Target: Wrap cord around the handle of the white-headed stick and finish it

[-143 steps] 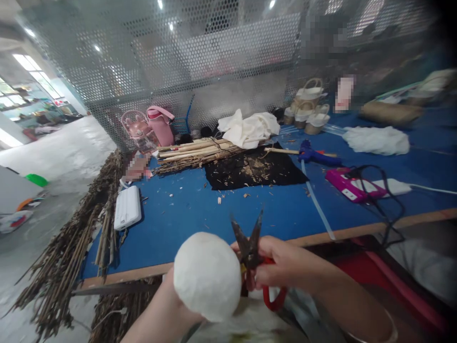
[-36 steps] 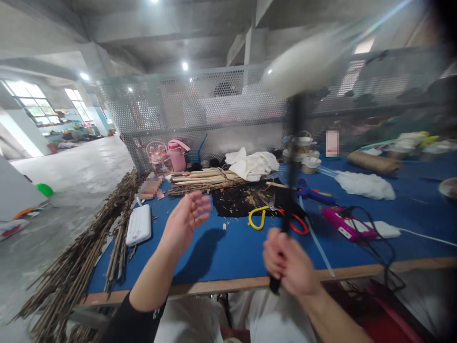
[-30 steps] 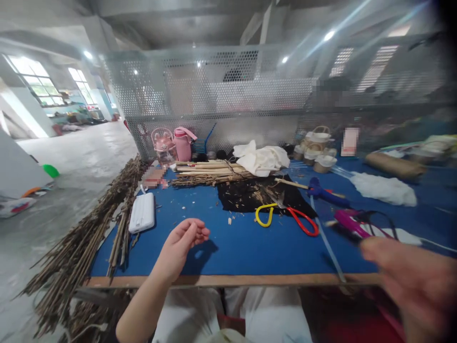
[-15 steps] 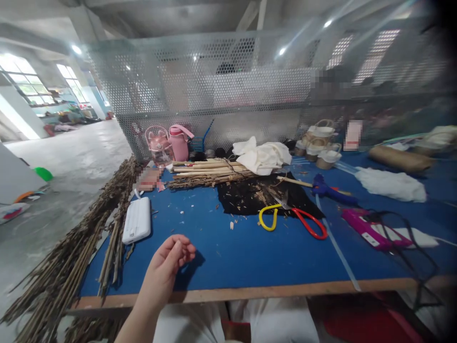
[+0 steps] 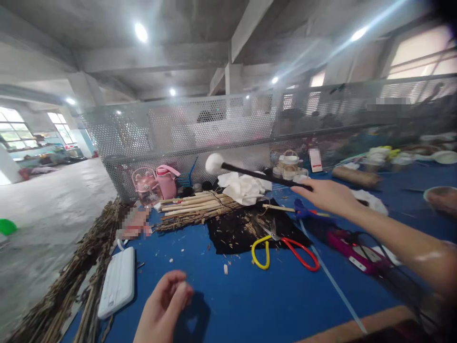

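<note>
My right hand (image 5: 323,193) is closed around the end of a thin black stick with a round white head (image 5: 214,163), held out to the left above the table. My left hand (image 5: 166,302) hovers over the near part of the blue tabletop (image 5: 235,305), its fingers loosely curled with nothing visible in them. Scissors (image 5: 274,237) with one yellow and one red handle lie on a black cloth (image 5: 228,238) strewn with plant scraps. Behind the cloth are a bundle of pale sticks (image 5: 193,202) and a crumpled white cloth (image 5: 246,188).
A white power bank (image 5: 117,283) and dry stalks (image 5: 71,271) lie at the left. Pink bottles (image 5: 166,183) stand before a perforated metal screen (image 5: 178,128). A blue glue gun (image 5: 305,214) and a magenta device (image 5: 357,252) with black cords lie right.
My right hand has come into view from the right, holding the white-headed black stick. The view has tilted up, and my left hand sits lower in the picture, still curled.
</note>
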{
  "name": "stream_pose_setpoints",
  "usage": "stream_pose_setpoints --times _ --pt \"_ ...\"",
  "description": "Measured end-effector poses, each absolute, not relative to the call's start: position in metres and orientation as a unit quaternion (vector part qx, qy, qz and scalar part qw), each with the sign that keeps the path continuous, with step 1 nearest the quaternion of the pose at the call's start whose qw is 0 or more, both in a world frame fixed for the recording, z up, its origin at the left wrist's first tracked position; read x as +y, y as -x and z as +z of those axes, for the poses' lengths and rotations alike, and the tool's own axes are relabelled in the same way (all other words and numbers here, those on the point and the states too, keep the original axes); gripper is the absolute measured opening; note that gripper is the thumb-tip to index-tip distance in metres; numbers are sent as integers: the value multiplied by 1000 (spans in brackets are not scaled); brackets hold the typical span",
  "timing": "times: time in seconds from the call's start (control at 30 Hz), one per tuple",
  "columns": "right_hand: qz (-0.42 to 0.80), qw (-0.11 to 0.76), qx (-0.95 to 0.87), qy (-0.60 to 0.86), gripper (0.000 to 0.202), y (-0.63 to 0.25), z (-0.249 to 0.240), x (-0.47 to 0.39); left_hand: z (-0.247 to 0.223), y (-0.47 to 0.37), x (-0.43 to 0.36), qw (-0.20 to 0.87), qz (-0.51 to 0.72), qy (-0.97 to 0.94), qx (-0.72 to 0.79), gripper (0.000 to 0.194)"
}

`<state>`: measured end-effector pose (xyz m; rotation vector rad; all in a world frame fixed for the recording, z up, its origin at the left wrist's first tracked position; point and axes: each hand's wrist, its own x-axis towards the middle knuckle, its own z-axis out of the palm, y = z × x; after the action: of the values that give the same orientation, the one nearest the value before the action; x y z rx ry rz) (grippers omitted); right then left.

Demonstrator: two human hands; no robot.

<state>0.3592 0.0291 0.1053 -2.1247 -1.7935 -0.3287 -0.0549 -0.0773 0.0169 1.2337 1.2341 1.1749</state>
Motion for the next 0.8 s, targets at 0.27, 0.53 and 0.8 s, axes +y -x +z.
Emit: stream_pose_setpoints --times 0.27,0.53,0.8 --pt "-310 122 -777 535 39 -358 94 136 96 22 87 396 526 -534 531 67" --pt "-289 133 -764 562 35 -368 60 141 89 11 138 530 489 -523 454 44" --pt "-58 246 -800 544 39 -347 57 144 141 -11 46 714 325 -613 93 63"
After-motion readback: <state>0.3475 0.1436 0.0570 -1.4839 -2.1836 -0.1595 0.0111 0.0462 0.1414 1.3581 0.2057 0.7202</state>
